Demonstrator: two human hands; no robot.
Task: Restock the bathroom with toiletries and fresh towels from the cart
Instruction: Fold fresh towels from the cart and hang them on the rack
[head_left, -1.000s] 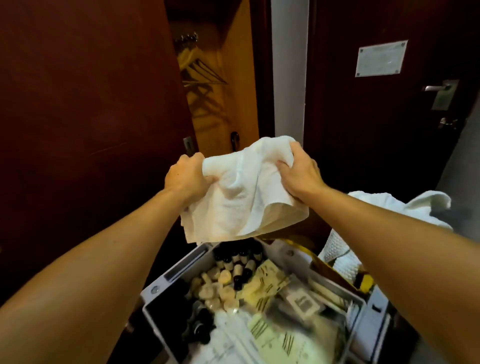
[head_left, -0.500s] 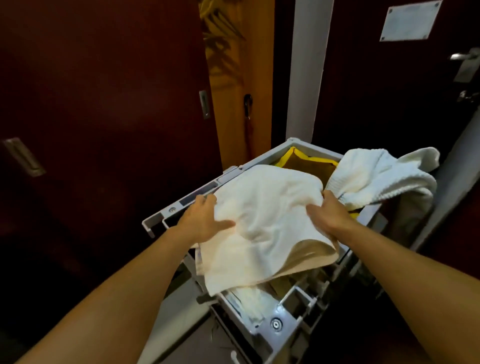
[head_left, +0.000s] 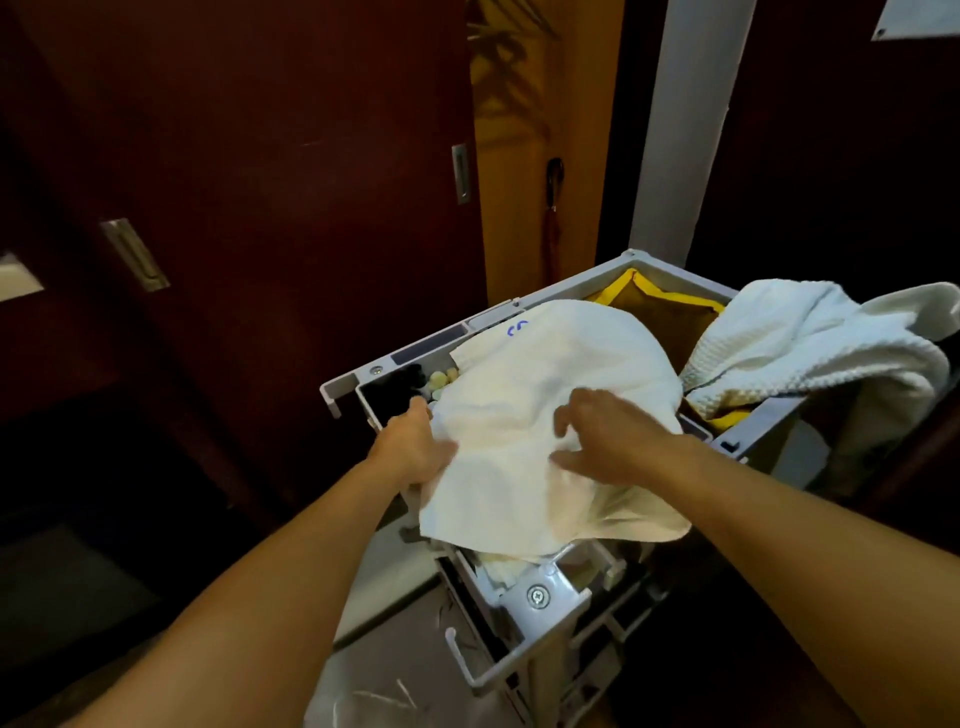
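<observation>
The cream, smooth-woven towel (head_left: 540, 431) lies spread over the grey plastic cart (head_left: 540, 597) top (small toiletries (head_left: 441, 379) peek out beside it), the left hand (head_left: 413, 449) gripping its left edge. The right hand (head_left: 608, 436) hovers over it with fingers loosely spread, holding nothing. Farther right, a white waffle-textured towel (head_left: 810, 348) drapes over the cart's rim.

cart (head_left: 358, 383): grey plastic, top tray open | centre: white towel (head_left: 545, 415) draped over tray, hanging past 6 o'clock rim | 10 o'clock corner: small pale toiletries (head_left: 441, 378) showing | 2 o'clock: waffle-weave towel (head_left: 800, 338) over yellow-edged bag (head_left: 670, 317)
</observation>
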